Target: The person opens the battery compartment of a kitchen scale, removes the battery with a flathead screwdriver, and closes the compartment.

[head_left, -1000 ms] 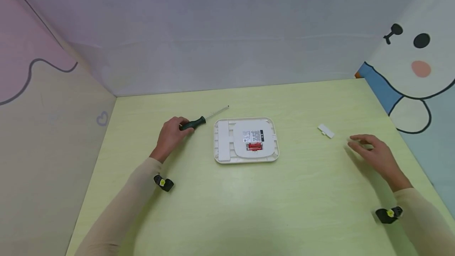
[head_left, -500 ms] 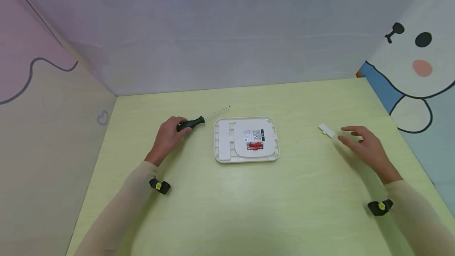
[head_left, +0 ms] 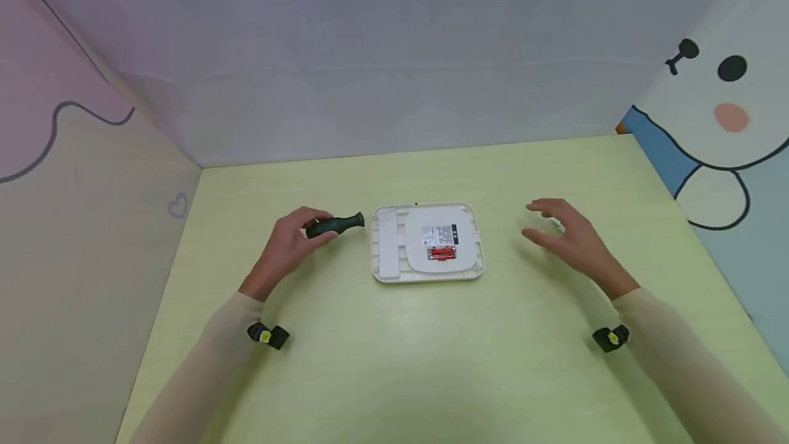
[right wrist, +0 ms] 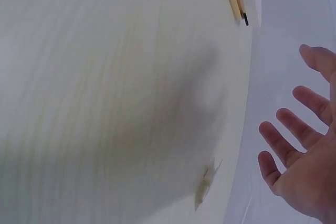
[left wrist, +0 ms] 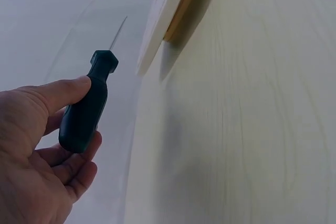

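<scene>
My left hand [head_left: 286, 245] grips a screwdriver [head_left: 335, 225] by its dark green handle, thumb on one side and fingers on the other. The thin shaft points right, its tip overlapping the top edge of a white rounded device [head_left: 390, 245] in the head view. That device lies underside up, showing a printed label [head_left: 436, 235] and red batteries [head_left: 442, 253] in an uncovered compartment. To the right of it hovers my right hand [head_left: 573, 242], fingers spread and holding nothing. A small white tabbed cover [right wrist: 205, 188] lies on the table, mostly hidden behind that hand in the head view.
The pale yellow-green table [head_left: 431, 362] meets a plain wall [head_left: 394, 60] at the back. Side walls stand left and right, the right one printed with a cartoon figure [head_left: 733, 115]. The device's tan edge [left wrist: 184, 6] shows in the left wrist view.
My right hand has moved left, passing over the small cover towards the device. The screwdriver has swung slightly, its tip now lower and further right, over the device's edge.
</scene>
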`<state>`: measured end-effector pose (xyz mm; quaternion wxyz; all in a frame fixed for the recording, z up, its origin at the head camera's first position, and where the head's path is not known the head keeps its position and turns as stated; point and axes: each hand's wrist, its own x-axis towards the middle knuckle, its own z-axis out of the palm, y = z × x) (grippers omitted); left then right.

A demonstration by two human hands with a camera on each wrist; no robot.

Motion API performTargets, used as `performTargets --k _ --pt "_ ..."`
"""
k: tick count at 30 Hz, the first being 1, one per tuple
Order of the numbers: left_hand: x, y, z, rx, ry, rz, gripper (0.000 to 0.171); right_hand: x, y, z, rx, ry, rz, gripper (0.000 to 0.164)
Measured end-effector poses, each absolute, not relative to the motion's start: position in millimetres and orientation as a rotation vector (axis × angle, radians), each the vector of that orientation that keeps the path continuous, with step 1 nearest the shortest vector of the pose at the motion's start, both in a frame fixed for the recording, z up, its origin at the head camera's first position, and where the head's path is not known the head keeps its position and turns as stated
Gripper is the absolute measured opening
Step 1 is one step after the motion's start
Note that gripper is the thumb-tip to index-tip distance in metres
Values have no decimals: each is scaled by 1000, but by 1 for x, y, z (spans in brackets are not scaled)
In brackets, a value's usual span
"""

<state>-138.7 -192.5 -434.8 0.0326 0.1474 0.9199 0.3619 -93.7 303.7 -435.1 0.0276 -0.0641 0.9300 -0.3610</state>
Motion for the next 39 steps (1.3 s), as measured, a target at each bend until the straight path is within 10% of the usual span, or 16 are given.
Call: performTargets --k 39 --pt "-119 -181 -403 809 2757 1079 29 -108 223 -463 -521 2678 -1036 75"
